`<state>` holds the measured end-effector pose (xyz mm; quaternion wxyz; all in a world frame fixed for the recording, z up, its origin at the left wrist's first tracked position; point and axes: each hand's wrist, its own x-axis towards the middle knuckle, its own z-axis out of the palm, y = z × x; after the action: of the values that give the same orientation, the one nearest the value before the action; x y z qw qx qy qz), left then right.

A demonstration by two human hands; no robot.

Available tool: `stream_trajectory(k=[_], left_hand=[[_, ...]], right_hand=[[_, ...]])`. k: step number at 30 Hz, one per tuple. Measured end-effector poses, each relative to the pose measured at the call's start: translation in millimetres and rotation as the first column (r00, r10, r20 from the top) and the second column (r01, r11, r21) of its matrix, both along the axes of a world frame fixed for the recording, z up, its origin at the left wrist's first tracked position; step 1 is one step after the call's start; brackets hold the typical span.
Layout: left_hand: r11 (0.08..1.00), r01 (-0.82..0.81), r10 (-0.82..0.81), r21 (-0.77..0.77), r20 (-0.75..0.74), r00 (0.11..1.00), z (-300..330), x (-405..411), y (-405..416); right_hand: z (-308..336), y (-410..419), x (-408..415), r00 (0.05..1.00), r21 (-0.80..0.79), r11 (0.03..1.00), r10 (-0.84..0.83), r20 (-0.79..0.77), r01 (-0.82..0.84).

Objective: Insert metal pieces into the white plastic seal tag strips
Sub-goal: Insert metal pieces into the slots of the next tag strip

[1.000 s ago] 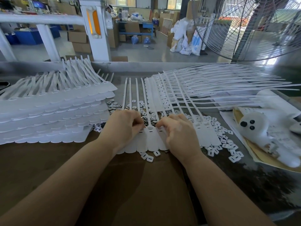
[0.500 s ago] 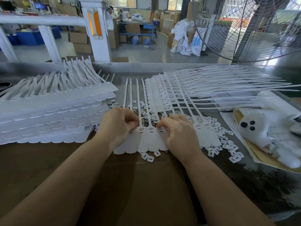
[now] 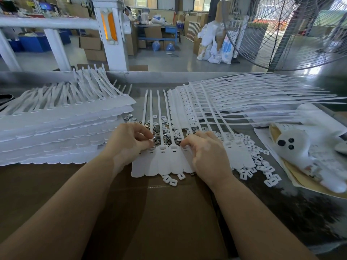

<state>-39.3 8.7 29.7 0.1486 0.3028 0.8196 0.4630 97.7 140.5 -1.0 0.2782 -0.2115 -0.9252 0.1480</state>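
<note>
Metal pieces being seated in a joined strip of seal tags at the counter's near middle.

The tag strip [image 3: 165, 162] is laid flat with its long tails running toward the far edge and rounded heads toward the near edge, so the slots face up. A small piece is pinched in the left hand [image 3: 129, 143] over a slot; the right hand [image 3: 204, 156], fingers curled, appears to press the strip steady. Loose metal pieces [image 3: 161, 132] lie just behind.
</note>
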Motion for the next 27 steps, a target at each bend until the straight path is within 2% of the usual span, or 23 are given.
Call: stream_trajectory(k=[6,14,20,27], left_hand=[[1.0,0.002,-0.001,-0.025,0.022,1.0,2.9,-3.9,1.1],[0.985,0.081,-0.07,-0.154,0.073,0.995,14.7,-12.2,3.7],[0.98,0.106,-0.085,-0.166,0.133,0.987,17.3,-16.6,4.2],[0.967,0.112,-0.102,-0.228,0.057,0.993,19.3,-17.9,6.4]], right_hand=[[-0.8,0.5,0.3,1.0,-0.005,1.0,0.0,-0.006,0.0],[-2.1,1.2,-0.8,1.0,-0.003,1.0,0.006,-0.023,-0.006],[-1.6,1.4,-0.1,1.0,-0.009,1.0,0.01,-0.028,-0.011],[-1.2,0.7,0.0,1.0,-0.001,1.0,0.014,-0.021,-0.014]])
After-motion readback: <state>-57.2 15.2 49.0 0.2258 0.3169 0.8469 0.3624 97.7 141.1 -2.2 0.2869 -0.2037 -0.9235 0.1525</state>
